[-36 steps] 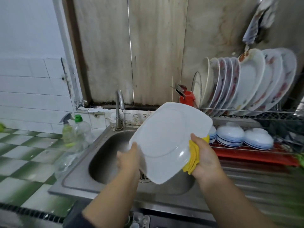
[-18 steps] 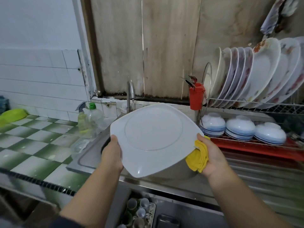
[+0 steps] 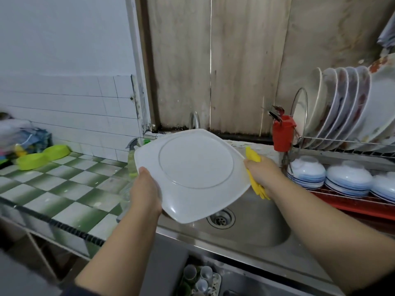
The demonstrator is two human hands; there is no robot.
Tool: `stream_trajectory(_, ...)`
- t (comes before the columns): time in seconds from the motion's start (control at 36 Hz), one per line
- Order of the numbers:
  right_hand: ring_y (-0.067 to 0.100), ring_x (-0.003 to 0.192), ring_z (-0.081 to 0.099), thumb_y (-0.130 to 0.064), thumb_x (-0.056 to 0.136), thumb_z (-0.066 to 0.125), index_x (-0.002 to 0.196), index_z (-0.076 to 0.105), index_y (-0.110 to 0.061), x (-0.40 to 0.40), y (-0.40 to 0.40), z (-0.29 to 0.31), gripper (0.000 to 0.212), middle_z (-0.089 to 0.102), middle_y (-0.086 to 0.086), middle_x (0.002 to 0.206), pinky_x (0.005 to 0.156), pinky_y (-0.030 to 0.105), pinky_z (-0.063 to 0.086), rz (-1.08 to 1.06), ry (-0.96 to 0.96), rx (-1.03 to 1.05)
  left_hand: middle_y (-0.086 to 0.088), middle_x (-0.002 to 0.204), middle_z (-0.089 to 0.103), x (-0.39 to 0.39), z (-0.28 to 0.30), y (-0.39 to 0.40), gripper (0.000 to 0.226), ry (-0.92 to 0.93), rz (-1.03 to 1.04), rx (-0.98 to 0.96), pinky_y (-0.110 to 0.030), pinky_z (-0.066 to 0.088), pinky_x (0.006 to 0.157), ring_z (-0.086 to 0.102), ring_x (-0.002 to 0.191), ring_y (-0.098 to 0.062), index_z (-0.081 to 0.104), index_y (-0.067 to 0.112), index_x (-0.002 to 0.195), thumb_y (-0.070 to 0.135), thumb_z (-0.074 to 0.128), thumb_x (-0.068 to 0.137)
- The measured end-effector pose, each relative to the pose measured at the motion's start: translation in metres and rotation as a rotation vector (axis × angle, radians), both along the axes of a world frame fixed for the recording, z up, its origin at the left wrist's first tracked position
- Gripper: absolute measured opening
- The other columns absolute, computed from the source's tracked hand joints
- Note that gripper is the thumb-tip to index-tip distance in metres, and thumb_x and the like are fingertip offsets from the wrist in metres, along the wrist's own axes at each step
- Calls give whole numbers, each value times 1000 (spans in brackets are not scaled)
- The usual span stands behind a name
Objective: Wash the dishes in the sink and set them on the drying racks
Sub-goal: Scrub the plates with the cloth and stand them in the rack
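While held above sink (image 3: pixel 267 227), white square plate (image 3: pixel 192 174) shows underside: rounded corners, circular foot ring, glossy. Left hand (image 3: pixel 146 189) grips left edge; right hand (image 3: pixel 261 174) grips right edge, yellow cloth (image 3: pixel 255 176) pinched against it.

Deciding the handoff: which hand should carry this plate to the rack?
Left, probably. The left hand grips the plate alone, while the right hand also pinches a yellow cloth. The rack is on the right, though.
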State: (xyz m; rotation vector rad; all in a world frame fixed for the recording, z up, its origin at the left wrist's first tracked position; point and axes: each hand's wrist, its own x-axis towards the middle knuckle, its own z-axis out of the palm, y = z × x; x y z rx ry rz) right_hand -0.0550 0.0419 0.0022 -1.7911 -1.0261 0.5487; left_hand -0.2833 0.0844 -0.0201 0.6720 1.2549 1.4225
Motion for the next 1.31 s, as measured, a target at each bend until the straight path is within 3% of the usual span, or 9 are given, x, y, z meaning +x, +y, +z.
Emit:
stream_trajectory(0.11,24,44,48,-18,94,50,71,53,-5,3,13,16,26,51,12,51,43,23,34,-48,138,-48,-26,139,43,-8,6,1,52,259,38,-23,-49,34,105,41,128,-42,44,-1,133,38,29,102)
stream_trajectory(0.28,28,104,59,-33,93,50,115,57,-20,-26,36,16,26,62,9,115,90,37,49,133,-37,-6,-25,132,47,0,17,2,44,539,5,58,-36,38,86,48,118,-37,28,-5,138,-4,25,94)
stream_trajectory(0.36,26,145,15,-45,96,41,149,25,-28,-51,52,7,58,16,0,158,116,42,19,256,-266,-108,-24,127,52,13,15,-4,35,478,-98,73,-39,41,86,50,116,-38,45,0,128,19,31,103)
stream_trajectory(0.53,10,144,3,-29,98,49,142,38,-27,-80,32,-23,46,17,-13,154,115,21,1,597,-391,286,-21,129,53,20,12,1,45,496,-161,144,-38,40,94,49,120,-36,51,1,126,35,32,102)
stream_trajectory(0.64,0,142,8,-57,91,46,135,40,-31,-42,6,-60,51,22,-25,146,112,9,2,830,-426,385,-20,128,54,16,8,9,48,523,-117,152,-35,37,93,49,117,-33,53,3,126,37,28,102)
stream_trajectory(0.81,7,145,10,-50,93,49,125,38,-45,15,18,-67,35,17,-24,145,109,6,5,507,-372,269,-21,130,53,24,17,10,46,495,-173,198,-38,41,94,49,120,-36,52,2,126,36,33,102)
stream_trajectory(0.92,21,147,-5,-36,98,45,147,24,-29,8,52,-28,54,1,-6,158,116,30,0,284,-376,136,-17,120,57,35,19,11,42,563,-193,296,-27,34,78,52,103,-30,53,2,123,32,31,103)
stream_trajectory(1.06,17,146,-13,-81,78,2,148,13,-36,-38,69,18,84,-4,-8,159,116,37,-10,465,-585,245,-4,101,54,47,26,15,39,676,-238,428,-21,24,67,46,95,-18,58,6,116,31,31,103)
stream_trajectory(1.31,13,146,5,-41,87,24,146,23,-37,-25,82,42,60,11,-11,158,115,40,0,514,-800,340,15,77,52,46,34,23,24,634,-327,488,4,31,56,48,73,-4,55,21,89,29,36,102)
